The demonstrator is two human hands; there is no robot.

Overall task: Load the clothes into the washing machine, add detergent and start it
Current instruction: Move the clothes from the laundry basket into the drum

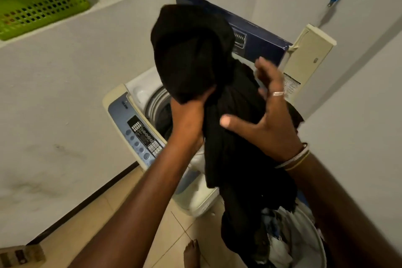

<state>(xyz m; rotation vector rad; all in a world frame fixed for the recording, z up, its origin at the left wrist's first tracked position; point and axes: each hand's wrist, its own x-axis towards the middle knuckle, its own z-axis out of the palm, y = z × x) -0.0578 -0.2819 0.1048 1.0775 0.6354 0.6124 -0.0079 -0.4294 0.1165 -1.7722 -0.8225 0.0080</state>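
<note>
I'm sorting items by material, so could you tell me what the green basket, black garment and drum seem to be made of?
The basket looks like moulded plastic, slightly glossy, with gridded holes. The garment is soft matte fabric; it drapes and bunches in the left hand. The drum may be metal or grey plastic: it has a dull sheen but is mostly hidden.

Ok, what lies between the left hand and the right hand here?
A black garment hangs between them in the head view: the left hand grips its bunched top, and the right hand is spread open close by it.
</note>
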